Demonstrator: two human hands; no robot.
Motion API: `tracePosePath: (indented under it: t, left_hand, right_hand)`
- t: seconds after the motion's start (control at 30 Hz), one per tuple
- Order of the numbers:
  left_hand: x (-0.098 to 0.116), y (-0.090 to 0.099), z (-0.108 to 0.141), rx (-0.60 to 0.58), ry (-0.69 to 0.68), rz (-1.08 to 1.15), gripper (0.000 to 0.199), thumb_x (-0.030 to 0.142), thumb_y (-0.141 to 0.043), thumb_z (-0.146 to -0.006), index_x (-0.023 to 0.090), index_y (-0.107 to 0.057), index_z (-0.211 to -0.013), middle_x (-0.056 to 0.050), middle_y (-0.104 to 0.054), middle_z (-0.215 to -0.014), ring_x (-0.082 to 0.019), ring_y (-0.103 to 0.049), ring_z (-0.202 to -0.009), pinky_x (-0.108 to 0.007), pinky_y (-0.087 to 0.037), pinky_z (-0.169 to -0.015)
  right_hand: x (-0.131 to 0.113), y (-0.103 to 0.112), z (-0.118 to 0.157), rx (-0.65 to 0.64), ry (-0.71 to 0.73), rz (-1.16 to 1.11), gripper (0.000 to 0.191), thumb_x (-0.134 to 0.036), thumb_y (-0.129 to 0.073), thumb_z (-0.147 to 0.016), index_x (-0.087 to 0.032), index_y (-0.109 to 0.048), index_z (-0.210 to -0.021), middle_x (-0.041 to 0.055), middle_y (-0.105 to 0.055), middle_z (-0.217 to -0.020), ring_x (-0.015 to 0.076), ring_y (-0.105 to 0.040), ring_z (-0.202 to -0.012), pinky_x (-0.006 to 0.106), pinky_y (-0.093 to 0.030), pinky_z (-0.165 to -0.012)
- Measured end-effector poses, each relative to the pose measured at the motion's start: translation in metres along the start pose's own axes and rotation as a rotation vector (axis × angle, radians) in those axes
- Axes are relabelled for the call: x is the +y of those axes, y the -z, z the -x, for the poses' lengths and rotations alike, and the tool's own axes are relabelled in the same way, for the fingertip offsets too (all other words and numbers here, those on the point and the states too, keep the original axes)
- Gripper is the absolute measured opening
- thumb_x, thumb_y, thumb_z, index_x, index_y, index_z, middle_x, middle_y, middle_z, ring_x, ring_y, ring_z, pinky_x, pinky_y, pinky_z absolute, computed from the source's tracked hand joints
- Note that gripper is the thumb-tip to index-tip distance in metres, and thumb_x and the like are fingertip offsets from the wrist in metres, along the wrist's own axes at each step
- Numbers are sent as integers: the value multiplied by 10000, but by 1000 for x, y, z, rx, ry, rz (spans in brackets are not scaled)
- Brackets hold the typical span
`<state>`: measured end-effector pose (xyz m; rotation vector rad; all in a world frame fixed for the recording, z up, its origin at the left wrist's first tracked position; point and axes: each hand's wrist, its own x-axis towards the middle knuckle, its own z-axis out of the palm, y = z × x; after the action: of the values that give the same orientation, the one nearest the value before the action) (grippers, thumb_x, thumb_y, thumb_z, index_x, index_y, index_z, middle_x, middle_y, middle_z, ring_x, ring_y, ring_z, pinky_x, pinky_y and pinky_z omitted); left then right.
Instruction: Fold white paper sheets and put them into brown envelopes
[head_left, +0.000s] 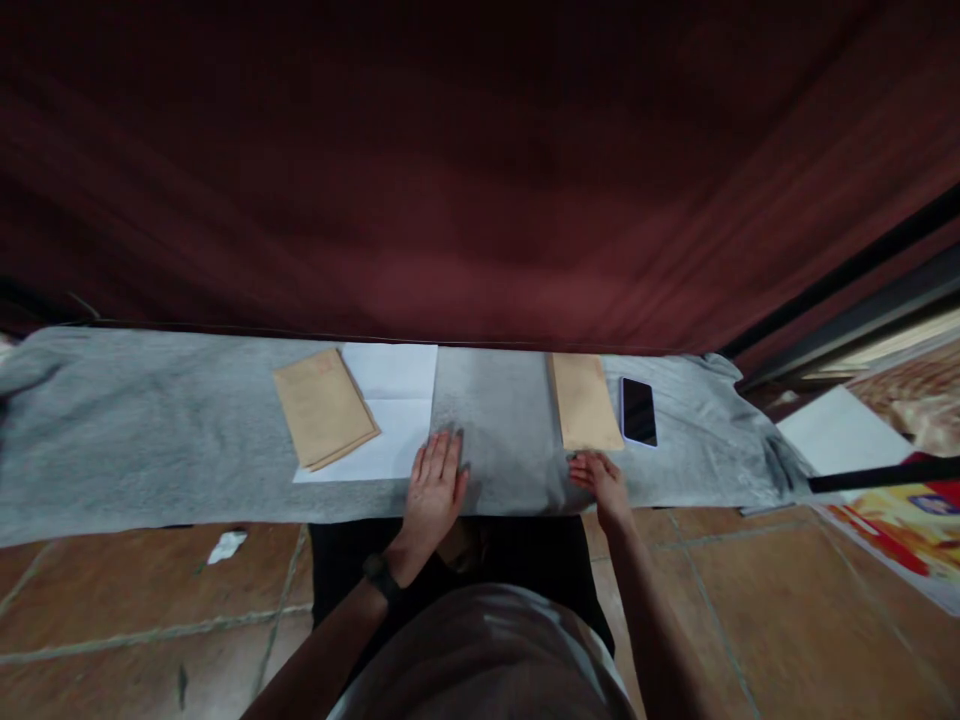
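While the left hand point(436, 482) lies palm down by the lower right corner of the white paper point(409, 388), its grip is open and flat, fingers side by side and thumb a little apart. Over on the right, the right hand point(600, 480) is right at the near end of the brown envelopes point(589, 405), fingers loosely bent and close together; whether that grip pinches anything, I can't tell.

Right beside those envelopes, on their outer side, there's a phone point(639, 411), dark screen up, sharing that end of the bench point(495, 420) and its grey cloth. Across on the left, a tilted pile of kraft envelopes point(326, 408) overlaps the creased white paper, covering part of it. Both sets lie flat, and what's inside them, if anything, can't be made out.

Just behind the bench's far edge hangs a dark red curtain point(480, 240), closing off that side all the way along. Off the right end, we've got a pale flat sheet point(844, 430) and a red-and-yellow printed panel point(911, 520), with a dark bar point(885, 478) crossing in front. Down on the tiled floor point(135, 600), to the left, lies a crumpled white scrap point(227, 546).
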<state>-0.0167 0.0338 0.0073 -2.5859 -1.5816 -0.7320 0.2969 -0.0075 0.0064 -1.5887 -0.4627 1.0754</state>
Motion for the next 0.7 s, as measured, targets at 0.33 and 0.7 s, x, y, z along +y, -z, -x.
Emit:
tracePosePath:
  t: [0.33, 0.7]
  left_hand:
    - [-67, 15, 32, -73, 118, -101, 582, 442, -415, -1019, 79, -471, -1470, -253, -484, -1511, -367, -421, -1447, -572, -364, -1165]
    - [-64, 23, 18, -65, 196, 75, 287, 224, -431, -958, 179, -702, -1040, -138, -718, -1247, -290, -628, -1247, -498, -424, -1133]
  right_hand:
    - [13, -60, 21, -93, 603, 573, 269, -405, -513, -940, -250, -725, -995, 74, -738, -1021, 242, -664, -980, 365, -507, -928]
    - [29, -74, 14, -55, 838, 929, 297, -289, -410, -1008, -212, -694, -1049, 98, -690, -1002, 237, -612, -956, 345, -472, -888]
